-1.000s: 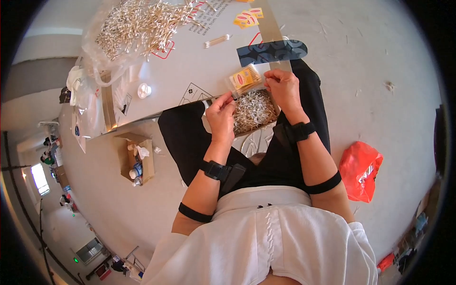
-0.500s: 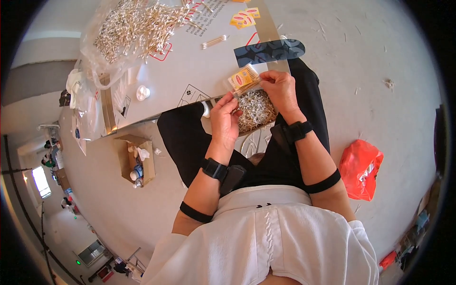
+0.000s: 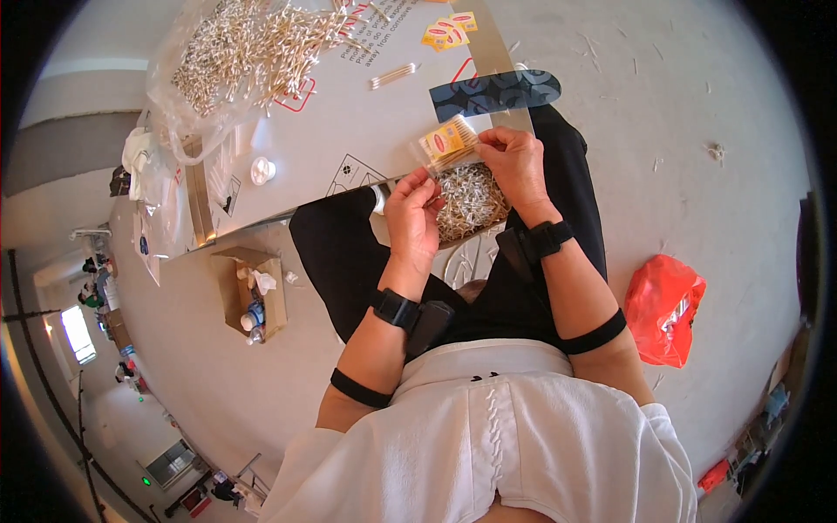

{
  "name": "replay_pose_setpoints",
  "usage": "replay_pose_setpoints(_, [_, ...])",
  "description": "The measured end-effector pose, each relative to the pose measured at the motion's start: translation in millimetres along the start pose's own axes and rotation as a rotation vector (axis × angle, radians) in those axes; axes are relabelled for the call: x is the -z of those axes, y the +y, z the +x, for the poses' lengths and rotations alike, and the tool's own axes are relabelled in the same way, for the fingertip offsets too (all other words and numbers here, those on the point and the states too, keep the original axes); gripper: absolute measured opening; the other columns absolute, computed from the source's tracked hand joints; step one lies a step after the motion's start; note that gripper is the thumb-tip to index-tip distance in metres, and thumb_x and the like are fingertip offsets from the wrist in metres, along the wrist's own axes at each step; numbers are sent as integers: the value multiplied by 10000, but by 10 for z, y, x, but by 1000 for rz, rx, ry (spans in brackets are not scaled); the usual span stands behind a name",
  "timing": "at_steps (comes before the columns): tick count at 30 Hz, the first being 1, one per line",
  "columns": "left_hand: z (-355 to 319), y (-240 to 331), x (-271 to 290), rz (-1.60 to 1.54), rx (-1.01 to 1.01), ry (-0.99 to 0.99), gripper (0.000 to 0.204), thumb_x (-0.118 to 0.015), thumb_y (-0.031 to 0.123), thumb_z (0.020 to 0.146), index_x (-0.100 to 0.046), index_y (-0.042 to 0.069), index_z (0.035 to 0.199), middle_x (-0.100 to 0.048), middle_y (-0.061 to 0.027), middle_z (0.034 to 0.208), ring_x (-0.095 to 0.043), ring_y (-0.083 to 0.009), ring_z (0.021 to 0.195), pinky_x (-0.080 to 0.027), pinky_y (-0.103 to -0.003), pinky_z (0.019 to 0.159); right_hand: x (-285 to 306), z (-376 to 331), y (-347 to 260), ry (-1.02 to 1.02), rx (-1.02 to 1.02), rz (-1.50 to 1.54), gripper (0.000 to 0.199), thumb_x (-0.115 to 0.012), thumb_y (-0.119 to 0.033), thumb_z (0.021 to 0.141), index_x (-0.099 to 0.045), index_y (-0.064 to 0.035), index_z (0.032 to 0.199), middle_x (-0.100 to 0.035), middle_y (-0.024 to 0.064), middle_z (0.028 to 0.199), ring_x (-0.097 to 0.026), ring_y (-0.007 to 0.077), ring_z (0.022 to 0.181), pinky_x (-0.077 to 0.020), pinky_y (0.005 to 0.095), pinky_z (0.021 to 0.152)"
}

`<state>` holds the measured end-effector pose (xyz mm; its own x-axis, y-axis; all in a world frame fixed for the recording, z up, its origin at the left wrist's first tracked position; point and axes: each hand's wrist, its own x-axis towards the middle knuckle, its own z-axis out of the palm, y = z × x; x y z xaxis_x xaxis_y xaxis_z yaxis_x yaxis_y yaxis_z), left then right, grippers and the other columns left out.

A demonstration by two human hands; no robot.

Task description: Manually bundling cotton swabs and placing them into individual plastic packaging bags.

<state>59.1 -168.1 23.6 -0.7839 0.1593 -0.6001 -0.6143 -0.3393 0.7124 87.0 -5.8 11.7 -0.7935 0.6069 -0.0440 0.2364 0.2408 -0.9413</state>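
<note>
Cotton-swab packet (image 3: 448, 145) — a small clear sleeve with a yellow and red label — is sitting between my two hands, just above the lap and at the near edge of the grey table (image 3: 349, 122). My right hand (image 3: 514, 161) is pinching the packet's right end with thumb and fingers closed on it; my left hand (image 3: 414, 213) is curling in from below, its fingertips meeting the packet's lower left corner, though I cannot tell how firmly they are gripping. The hands are working close together, not touching each other.

Directly under the packet I am seeing a round basket (image 3: 471, 202) heaped with loose white swabs, resting on the black-trousered lap. Just beyond the right hand a long dark blue strip (image 3: 495, 91) with a leaf-like pattern is lying across the table's corner. Farther up, near the table's far edge, more yellow and red packets (image 3: 450, 30) are lying flat, and a few loose swabs (image 3: 392, 77) are lying between them and my hands.

At the upper left a big clear plastic bag (image 3: 248, 52) is spilling a mass of swabs over a red-outlined marking. A small white cap (image 3: 262, 169) is sitting near the table's left edge. Down on the floor — left of the legs — an open cardboard box (image 3: 253, 292) is holding bottles, and to the right a crumpled red plastic bag (image 3: 664, 307) is lying well apart.
</note>
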Motion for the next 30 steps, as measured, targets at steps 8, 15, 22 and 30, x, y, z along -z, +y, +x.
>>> replay_pose_setpoints(8, [39,-20,-50,-55,4,44,107,-618,81,873,-582,61,972,-580,-8,796,-540,-108,690,-449,-249,587,-21,4,21,15,21,-1,132,-679,-79,726,-695,21,810,-666,165,718,-670,245,651,-525,313,628])
replay_pose_setpoints(15, [162,6,-93,-104,51,82,85,-631,87,858,-549,64,865,-521,-14,720,-477,-115,591,-398,-258,478,-30,9,5,26,20,-27,120,-682,-119,722,-696,-12,774,-658,159,712,-664,276,653,-518,327,622])
replay_pose_setpoints(22, [216,25,-99,-104,65,86,84,-616,70,838,-540,56,805,-500,-16,698,-451,-109,565,-388,-253,464,-26,16,-11,17,22,-50,125,-666,-147,733,-693,-28,764,-640,164,694,-652,292,643,-507,342,608])
replay_pose_setpoints(30, [226,59,-166,175,-37,156,134,-629,44,759,-540,62,661,-470,12,578,-422,-79,453,-329,-223,378,-11,12,-70,25,87,-145,107,-619,-111,750,-683,-26,753,-627,186,712,-632,352,681,-512,392,629])
